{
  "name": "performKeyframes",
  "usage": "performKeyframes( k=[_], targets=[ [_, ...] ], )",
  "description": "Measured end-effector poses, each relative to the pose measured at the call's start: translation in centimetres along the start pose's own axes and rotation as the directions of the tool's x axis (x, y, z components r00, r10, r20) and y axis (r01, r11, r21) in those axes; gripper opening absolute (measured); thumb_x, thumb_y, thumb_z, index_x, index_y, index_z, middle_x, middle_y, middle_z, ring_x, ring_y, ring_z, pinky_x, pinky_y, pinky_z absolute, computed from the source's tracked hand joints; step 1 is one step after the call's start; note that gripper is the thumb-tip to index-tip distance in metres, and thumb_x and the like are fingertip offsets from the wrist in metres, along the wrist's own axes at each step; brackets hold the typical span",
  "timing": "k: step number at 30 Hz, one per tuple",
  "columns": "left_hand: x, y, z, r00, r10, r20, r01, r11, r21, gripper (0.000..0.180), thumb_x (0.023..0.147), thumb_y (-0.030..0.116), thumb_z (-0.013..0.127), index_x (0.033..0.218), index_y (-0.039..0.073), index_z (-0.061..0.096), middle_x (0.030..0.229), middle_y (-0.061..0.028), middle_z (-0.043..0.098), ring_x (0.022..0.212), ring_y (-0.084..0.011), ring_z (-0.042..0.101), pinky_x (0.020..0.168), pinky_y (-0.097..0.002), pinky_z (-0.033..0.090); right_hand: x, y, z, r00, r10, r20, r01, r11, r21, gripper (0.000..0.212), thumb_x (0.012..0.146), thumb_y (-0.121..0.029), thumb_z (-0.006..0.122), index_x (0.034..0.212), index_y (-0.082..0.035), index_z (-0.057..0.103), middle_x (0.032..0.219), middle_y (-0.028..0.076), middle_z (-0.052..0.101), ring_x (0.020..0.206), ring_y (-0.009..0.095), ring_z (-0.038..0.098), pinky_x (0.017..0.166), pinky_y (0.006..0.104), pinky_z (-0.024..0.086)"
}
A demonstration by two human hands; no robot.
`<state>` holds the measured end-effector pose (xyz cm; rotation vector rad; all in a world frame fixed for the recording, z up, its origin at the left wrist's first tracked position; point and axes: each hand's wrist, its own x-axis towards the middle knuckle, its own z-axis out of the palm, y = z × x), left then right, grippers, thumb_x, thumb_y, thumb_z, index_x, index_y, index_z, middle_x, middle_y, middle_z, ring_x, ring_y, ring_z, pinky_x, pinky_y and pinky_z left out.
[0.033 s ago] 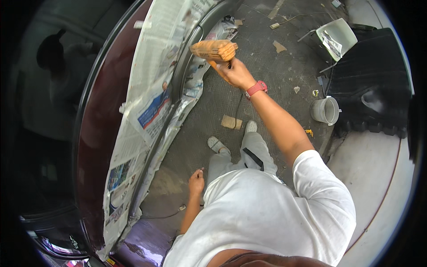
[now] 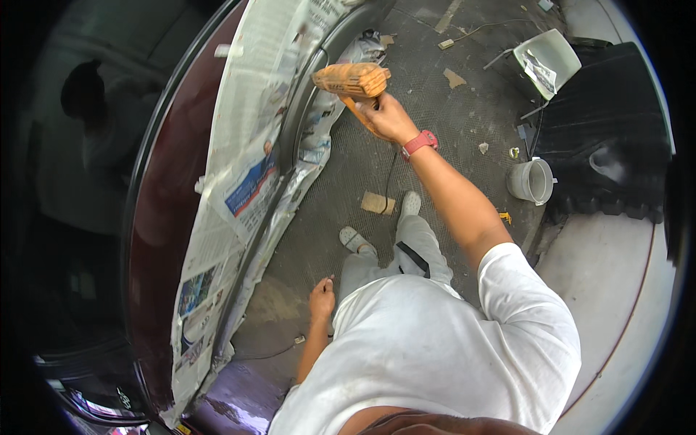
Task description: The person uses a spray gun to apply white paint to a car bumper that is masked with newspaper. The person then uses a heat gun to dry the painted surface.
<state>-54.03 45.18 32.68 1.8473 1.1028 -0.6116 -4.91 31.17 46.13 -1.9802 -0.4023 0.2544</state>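
Observation:
My right hand (image 2: 395, 119), with a red watch at the wrist, is wrapped round the handle of an orange pistol-shaped heat gun (image 2: 351, 78). Its nozzle points left at the grey rim of the wheel arch (image 2: 293, 116) on a dark red car body (image 2: 170, 181), a short gap away. Taped newspaper (image 2: 250, 181) covers the panel around that rim. From the handle a dark cord drops toward the floor. Low at my left side hangs my left hand (image 2: 322, 296), its fingers curled; whether anything small is in them is hidden.
On the right are a pale chair (image 2: 565, 61), a black plastic sheet-like part (image 2: 602, 130) and a grey bucket (image 2: 529, 181). A cardboard scrap (image 2: 378, 202) lies by my feet, with a cord (image 2: 264, 355) at lower left. A shiny purple panel (image 2: 239, 399) stands near the car.

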Motion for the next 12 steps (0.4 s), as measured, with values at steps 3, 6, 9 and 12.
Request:
performKeyframes(
  k=[3, 6, 9, 12],
  targets=[
    [0.1, 6.0, 0.4, 0.998, 0.058, -0.013, -0.058, 0.998, 0.037, 0.047, 0.108, 0.036, 0.053, 0.138, 0.003, 0.069, 0.141, -0.0227, 0.067, 0.133, -0.041, 0.062, 0.113, -0.0443, 0.046, 5.3, 1.7, -5.2, 0.996, 0.088, -0.021, -0.086, 0.995, 0.053, 0.041, 0.1, -0.029, 0.072, 0.122, 0.005, 0.066, 0.108, 0.015, 0.07, 0.095, 0.025, 0.064, 0.083, 0.0379, 0.052],
    [1.6, 11.3, 1.6, 0.999, 0.046, -0.025, -0.045, 0.998, 0.037, 0.048, 0.108, 0.035, 0.053, 0.138, 0.001, 0.069, 0.143, -0.0229, 0.066, 0.135, -0.0405, 0.06, 0.115, -0.0447, 0.044, 10.9, 4.9, -9.8, 0.99, 0.137, -0.034, -0.129, 0.974, 0.187, 0.035, 0.102, -0.027, 0.071, 0.112, 0.006, 0.066, 0.084, 0.005, 0.066, 0.065, 0.011, 0.06, 0.062, 0.0313, 0.053],
    [2.9, 16.6, 3.8, 0.999, 0.009, -0.045, -0.008, 0.999, 0.036, 0.046, 0.108, 0.035, 0.054, 0.139, 0.004, 0.07, 0.144, -0.0224, 0.066, 0.138, -0.0388, 0.059, 0.115, -0.0465, 0.044, 16.4, 8.3, -14.1, 0.99, 0.137, -0.014, -0.116, 0.882, 0.458, 0.03, 0.103, -0.022, 0.069, 0.113, 0.006, 0.066, 0.078, 0.004, 0.065, 0.063, 0.012, 0.059, 0.06, 0.0302, 0.051],
    [4.8, 21.9, 6.2, 0.998, -0.017, -0.065, 0.023, 0.996, 0.087, 0.045, 0.108, 0.036, 0.055, 0.139, 0.007, 0.07, 0.145, -0.0223, 0.065, 0.141, -0.0373, 0.056, 0.116, -0.0477, 0.043, 21.7, 10.9, -17.7, 0.987, 0.161, -0.015, -0.116, 0.772, 0.625, 0.029, 0.103, -0.018, 0.069, 0.12, 0.006, 0.064, 0.084, 0.005, 0.065, 0.063, 0.012, 0.058, 0.058, 0.0312, 0.05]
  ],
)
